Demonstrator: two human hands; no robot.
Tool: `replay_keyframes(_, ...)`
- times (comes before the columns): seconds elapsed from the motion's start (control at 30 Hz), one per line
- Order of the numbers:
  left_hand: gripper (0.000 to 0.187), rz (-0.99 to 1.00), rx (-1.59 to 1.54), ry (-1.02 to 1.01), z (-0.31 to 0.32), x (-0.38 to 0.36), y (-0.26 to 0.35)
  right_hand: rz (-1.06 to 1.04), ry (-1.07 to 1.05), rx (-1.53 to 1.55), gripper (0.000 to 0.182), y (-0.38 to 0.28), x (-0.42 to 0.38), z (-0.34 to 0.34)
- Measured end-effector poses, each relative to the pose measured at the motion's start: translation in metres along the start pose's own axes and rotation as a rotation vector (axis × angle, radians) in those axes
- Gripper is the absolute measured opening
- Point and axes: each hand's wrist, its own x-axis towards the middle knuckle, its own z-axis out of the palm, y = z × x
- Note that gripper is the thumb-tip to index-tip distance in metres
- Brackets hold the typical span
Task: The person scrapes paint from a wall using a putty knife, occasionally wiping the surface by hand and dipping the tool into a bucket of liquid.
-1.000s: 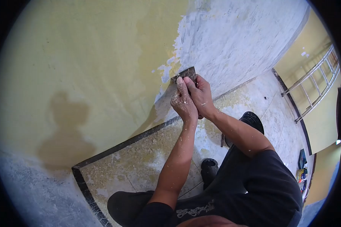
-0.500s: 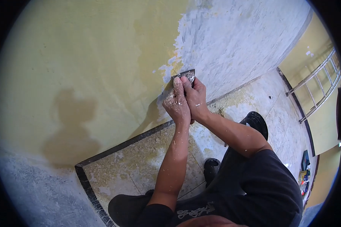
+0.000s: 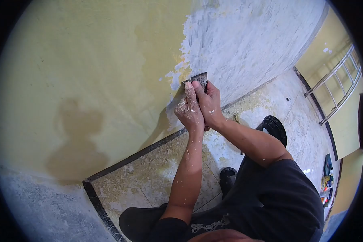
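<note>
A paint scraper [image 3: 203,77] with a dark, flake-covered blade is held up at the wall, near the ragged border between yellow paint [image 3: 109,60] and the stripped whitish surface [image 3: 250,48]. My left hand [image 3: 189,109], dusted with paint flakes, is closed on it with the thumb or a finger extended up toward the blade. Closed beside it, my right hand [image 3: 210,103] grips the same scraper, thumb pressed near the blade. Below the wrists a bit of the brownish handle end shows; my hands hide the rest of the handle. Whether the blade's edge touches the wall is hard to tell.
Paint flakes cover the tiled floor [image 3: 149,177] along the black skirting [image 3: 137,154]. A metal ladder [image 3: 334,86] leans at the far right wall. Small items [image 3: 326,182] lie on the floor at right. My shoes [image 3: 275,130] are near the wall.
Both hands stay closed on the scraper at nearly the same place. The view has shifted slightly, so the wall's paint border appears a little farther left.
</note>
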Motion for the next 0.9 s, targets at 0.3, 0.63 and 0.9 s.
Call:
replay_keyframes(0.3,0.059,-0.363,-0.797,-0.054,0.037,-0.013,-0.008,-0.165,-0.072,-0.709,0.025,-0.035,0.023,-0.028)
replay_keyframes(0.63,0.054,-0.105,-0.631,-0.013,0.014,0.007,0.003,-0.268,-0.108,-0.340,0.027,-0.024,0.019,0.005)
replay_keyframes(0.9,0.052,0.061,0.140,-0.071,0.009,0.000,0.022,0.036,-0.003,0.002,0.030,-0.014,0.012,-0.012)
